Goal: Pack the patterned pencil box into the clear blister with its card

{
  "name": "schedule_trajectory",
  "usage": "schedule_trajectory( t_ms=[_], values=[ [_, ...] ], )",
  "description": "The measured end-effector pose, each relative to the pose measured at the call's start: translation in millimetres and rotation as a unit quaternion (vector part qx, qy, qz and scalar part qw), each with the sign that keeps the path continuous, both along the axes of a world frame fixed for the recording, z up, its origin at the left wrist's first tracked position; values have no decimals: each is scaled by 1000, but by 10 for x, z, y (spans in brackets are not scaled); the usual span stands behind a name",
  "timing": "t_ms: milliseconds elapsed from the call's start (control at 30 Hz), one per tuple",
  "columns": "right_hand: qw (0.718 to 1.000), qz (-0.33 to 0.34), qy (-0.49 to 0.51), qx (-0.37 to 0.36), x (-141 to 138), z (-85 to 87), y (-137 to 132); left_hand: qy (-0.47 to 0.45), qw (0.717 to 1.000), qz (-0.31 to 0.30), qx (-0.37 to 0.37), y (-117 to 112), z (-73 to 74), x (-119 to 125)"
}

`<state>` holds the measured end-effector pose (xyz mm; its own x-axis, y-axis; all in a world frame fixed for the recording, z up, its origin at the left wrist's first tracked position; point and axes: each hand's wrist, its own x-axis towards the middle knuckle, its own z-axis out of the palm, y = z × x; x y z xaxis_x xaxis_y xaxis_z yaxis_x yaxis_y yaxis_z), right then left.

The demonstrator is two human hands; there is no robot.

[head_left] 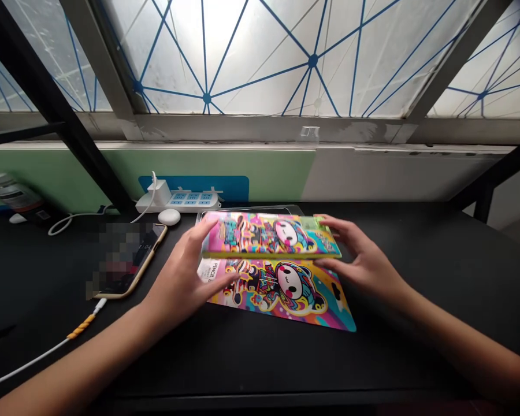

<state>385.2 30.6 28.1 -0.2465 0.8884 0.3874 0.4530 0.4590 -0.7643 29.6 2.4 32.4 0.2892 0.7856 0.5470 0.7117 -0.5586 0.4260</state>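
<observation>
A colourful pencil box [268, 236] with a cartoon character on its lid and a yellow-green edge is between my two hands. My left hand [184, 260] grips its left end, the thumb stretched out low in front, over the card. At the other end, my right hand [359, 257] pinches the box with fingers behind and thumb at the front edge. Beneath and in front of the box lies a flat card [281, 294] with the same print and partly hidden lettering that starts with "PENCIL". A clear plastic tray [292, 209] shows behind the box, mostly covered.
On the black desk [251, 358], a phone [134, 263] with a charging cable [30, 361] lies to the left. Behind are a white power strip [186, 200], a small white round object [169, 217] and a bottle [17, 196]. Dark shelf posts [78, 127] flank the window.
</observation>
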Motion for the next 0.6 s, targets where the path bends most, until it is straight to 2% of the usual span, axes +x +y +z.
schedule_trajectory(
  t_ms=[67, 133, 233, 333, 433, 533, 600],
  values=[
    [1000, 13, 8, 9, -100, 89, 281, 16, 999, 30, -5, 189, 121, 70],
    [1000, 17, 2, 18, -212, 115, 542, 17, 997, 66, -21, 374, 168, 78],
    [999, 26, -27, 23, -345, 8, 788, 12, 994, 98, -43, 547, 79, -10],
    [994, 31, -94, 39, -381, -176, 855, 51, 991, 100, -69, 586, -72, -123],
    [980, 27, -177, 87, -350, -298, 842, 115, 982, 92, -115, 570, -133, -174],
    [958, 25, -248, 140, -330, -304, 800, 192, 961, 99, -171, 554, -110, -174],
    [938, 10, -283, 199, -348, -250, 736, 221, 953, 107, -178, 545, -94, -170]
  ],
)
